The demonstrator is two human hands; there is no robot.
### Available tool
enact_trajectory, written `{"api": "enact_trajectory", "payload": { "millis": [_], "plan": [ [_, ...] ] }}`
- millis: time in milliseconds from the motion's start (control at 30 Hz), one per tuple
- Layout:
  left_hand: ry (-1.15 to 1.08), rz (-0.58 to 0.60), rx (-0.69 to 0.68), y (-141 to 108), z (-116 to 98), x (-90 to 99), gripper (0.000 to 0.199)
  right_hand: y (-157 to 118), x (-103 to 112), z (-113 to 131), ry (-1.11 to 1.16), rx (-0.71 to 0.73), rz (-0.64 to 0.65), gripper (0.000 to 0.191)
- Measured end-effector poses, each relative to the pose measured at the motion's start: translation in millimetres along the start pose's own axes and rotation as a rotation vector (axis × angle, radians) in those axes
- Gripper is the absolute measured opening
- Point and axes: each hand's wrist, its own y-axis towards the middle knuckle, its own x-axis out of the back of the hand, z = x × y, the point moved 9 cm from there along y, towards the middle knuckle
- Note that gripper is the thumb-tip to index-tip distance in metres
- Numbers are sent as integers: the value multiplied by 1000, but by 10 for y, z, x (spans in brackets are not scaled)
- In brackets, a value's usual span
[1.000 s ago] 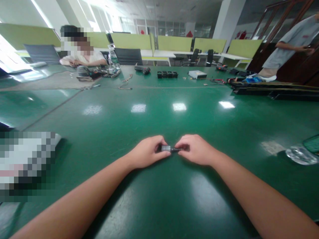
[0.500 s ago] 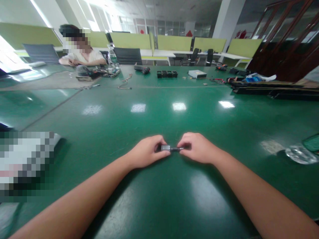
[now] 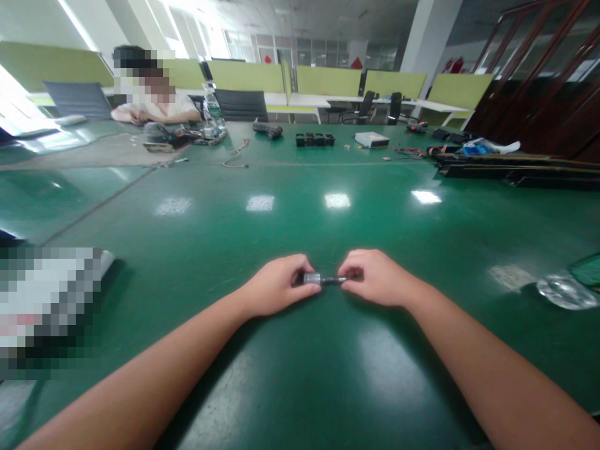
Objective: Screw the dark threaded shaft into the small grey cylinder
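Note:
A small pen-like object [image 3: 313,279] with a clear grey section and a thin dark shaft lies level between my hands, low over the green table [image 3: 300,237]. My left hand [image 3: 285,284] pinches the thicker clear end between thumb and fingers. My right hand [image 3: 365,277] has its fingertips closed on the thin dark end. The ends of the object are hidden inside both hands.
A blurred box-like item [image 3: 51,300] sits at the left. At the right is a clear glass dish [image 3: 566,292]. Across the table are a black block [image 3: 314,139], a white box [image 3: 371,139], cables and dark panels [image 3: 510,169]. A person [image 3: 159,106] sits at the far left.
My right hand has shifted slightly to the right, and a little more of the dark shaft shows between the hands. My left hand stays in place.

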Motion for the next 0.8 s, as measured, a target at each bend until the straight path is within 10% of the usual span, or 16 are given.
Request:
{"api": "enact_trajectory", "payload": {
  "millis": [800],
  "plan": [
    [20,13,-3,-10,37,-17,36,-52,91,-182,-56,-98,31,10]
  ]
}}
